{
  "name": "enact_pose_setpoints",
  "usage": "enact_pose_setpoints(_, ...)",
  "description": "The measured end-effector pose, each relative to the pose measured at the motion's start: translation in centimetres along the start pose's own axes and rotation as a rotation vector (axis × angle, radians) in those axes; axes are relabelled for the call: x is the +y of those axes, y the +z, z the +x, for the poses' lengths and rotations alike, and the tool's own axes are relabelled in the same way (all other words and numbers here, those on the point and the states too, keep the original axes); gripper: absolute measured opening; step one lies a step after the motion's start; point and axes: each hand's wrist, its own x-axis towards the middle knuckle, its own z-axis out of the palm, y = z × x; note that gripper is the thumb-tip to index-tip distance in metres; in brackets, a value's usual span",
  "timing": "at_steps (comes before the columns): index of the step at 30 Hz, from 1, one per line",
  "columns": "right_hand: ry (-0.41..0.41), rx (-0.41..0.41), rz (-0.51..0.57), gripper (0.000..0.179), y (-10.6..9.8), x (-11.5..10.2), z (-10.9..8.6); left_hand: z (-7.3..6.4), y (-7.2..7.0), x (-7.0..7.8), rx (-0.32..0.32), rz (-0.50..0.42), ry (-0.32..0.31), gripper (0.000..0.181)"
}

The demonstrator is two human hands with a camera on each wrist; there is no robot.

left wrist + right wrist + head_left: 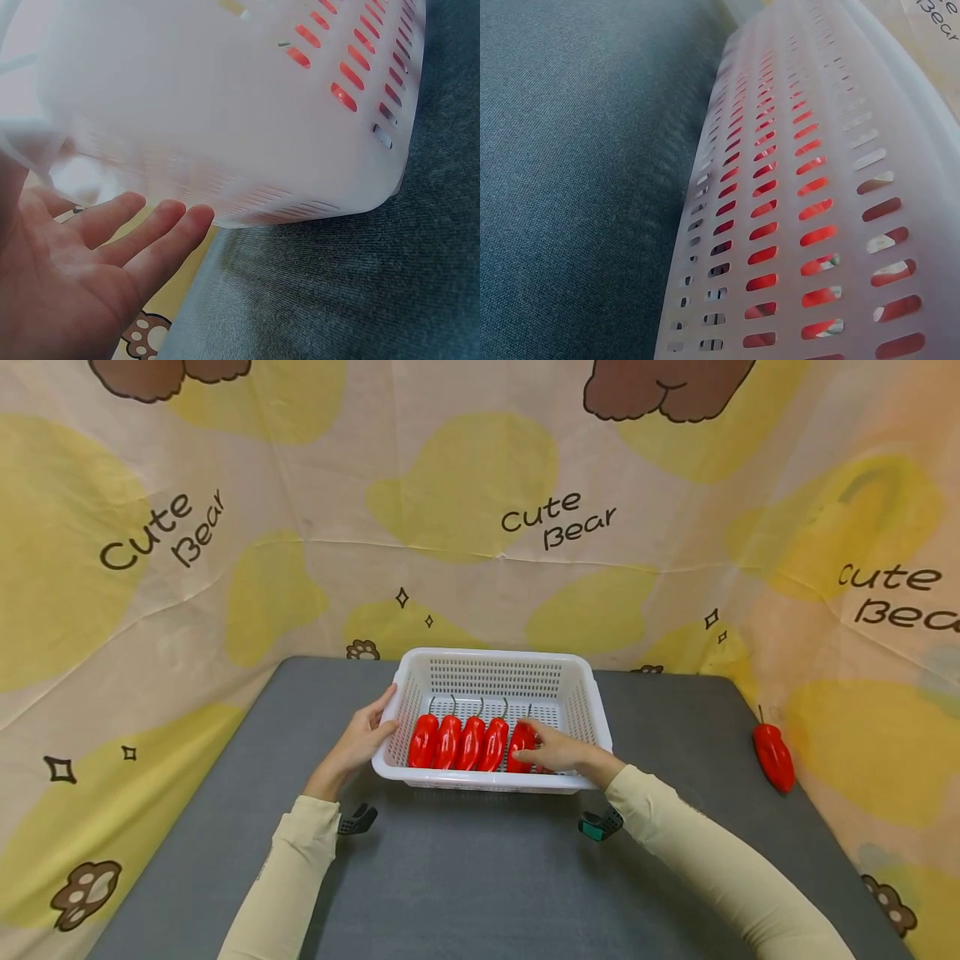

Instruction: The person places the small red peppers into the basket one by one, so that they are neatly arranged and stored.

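A white perforated plastic basket (480, 783) stands on the dark table, with several glossy red peppers lying in a row inside, green stems pointing away from me. The left hand (363, 739) grips the basket's left rim, its thumb over the edge; in the left wrist view its fingers (169, 244) reach along the outside wall. Inside the basket, at the right end of the row, the right hand (558, 749) holds a red pepper (521, 745) between thumb and fingers. More red shows under this hand, partly hidden. Only the basket's slotted wall (780, 195) fills the right wrist view.
Another red pepper (774, 757) lies alone near the table's right edge. The grey table (480, 877) extends in front of the basket. A patterned cloth (465, 485) hangs behind and along both sides.
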Motion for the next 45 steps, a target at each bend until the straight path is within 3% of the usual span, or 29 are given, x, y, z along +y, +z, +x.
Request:
enact_pose_setpoints(17,0.030,0.033,-0.053,0.071,0.0,-0.6,-0.7,0.0,0.0,-0.1,0.000,0.006,0.006,0.068)
enact_pose_setpoints(28,-0.060,0.079,-0.060,0.069,-1.2,-0.9,-1.7,0.0,0.0,0.0,0.001,0.007,0.000,0.068)
enact_pose_setpoints(40,-0.137,0.088,-0.025,0.066,-3.8,-1.6,-4.5,0.0,0.0,0.0,0.000,0.020,-0.014,0.069)
enact_pose_setpoints(45,-0.216,0.106,-0.023,0.064,-5.1,-1.8,-5.8,0.0,-0.1,0.1,-0.001,0.021,-0.014,0.069)
